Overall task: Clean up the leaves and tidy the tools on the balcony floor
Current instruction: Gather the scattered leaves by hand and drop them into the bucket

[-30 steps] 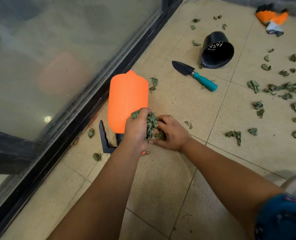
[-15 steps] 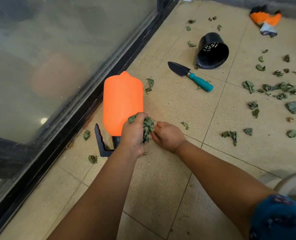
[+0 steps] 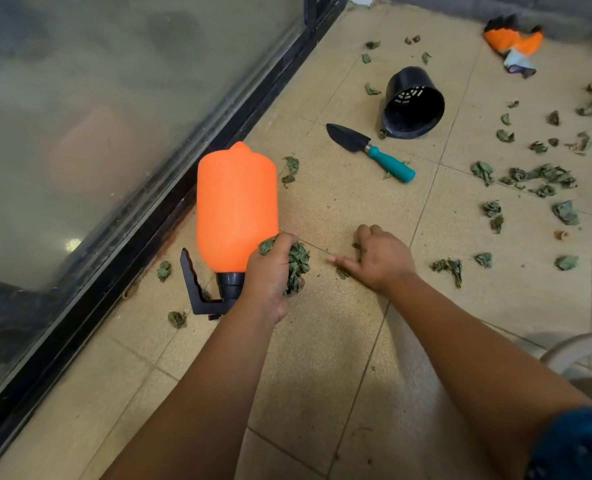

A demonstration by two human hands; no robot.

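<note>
My left hand [image 3: 270,271] grips a bunch of dry green leaves [image 3: 296,265] just above the tiled floor. My right hand [image 3: 379,258] is down on the floor to its right, fingers curled over a small leaf [image 3: 342,272] by the thumb. An orange spray bottle [image 3: 235,206] lies on its side against my left hand, its black trigger head [image 3: 201,292] pointing toward me. A trowel with a teal handle [image 3: 370,152] and a tipped black pot [image 3: 413,103] lie farther off. Loose leaves [image 3: 537,178] are scattered to the right.
A glass sliding door with a black frame [image 3: 170,209] runs along the left. Orange gloves [image 3: 514,41] lie at the far right corner. A white curved rim [image 3: 575,348] shows at the right edge. A few leaves [image 3: 177,319] lie by the door track.
My right hand has left the bunch and moved right, down to the floor by a small leaf. My left hand keeps its grip on the leaves.
</note>
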